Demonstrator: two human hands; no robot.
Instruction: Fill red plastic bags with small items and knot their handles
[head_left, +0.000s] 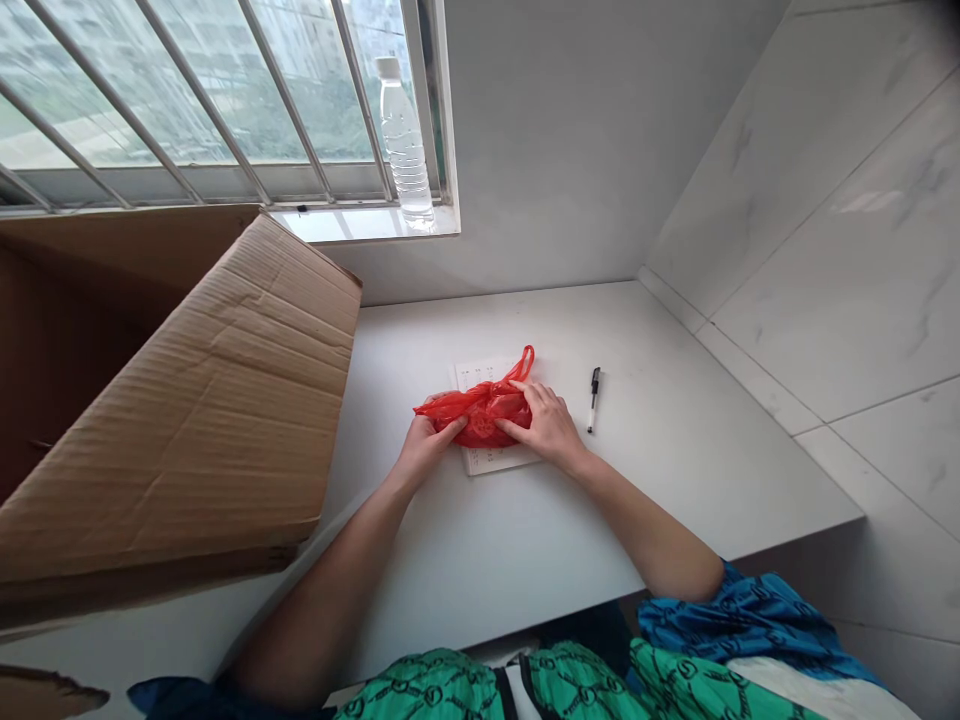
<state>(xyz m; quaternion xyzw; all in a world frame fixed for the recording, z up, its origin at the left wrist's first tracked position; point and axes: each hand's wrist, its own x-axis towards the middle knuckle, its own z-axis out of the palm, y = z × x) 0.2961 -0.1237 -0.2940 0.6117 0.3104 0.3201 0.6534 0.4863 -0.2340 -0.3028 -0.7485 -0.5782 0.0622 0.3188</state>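
A red plastic bag (491,408), with its handle loop sticking up at the back right, is held between my two hands. My left hand (429,440) grips its left end, thumb on the near face. On the other end my right hand (549,425) presses with the thumb in front and the fingers over the top. What the bag contains is hidden by the red film. Beneath it lies a white notebook (487,462) with small dark marks on its page. A pen (594,400) with a black cap rests on the white table, to the right of my right hand.
A large open cardboard box (225,400) takes up the left side of the table (480,560). On the windowsill stands a clear water bottle (406,150), near a barred window. Grey and tiled walls (840,270) border the back and right.
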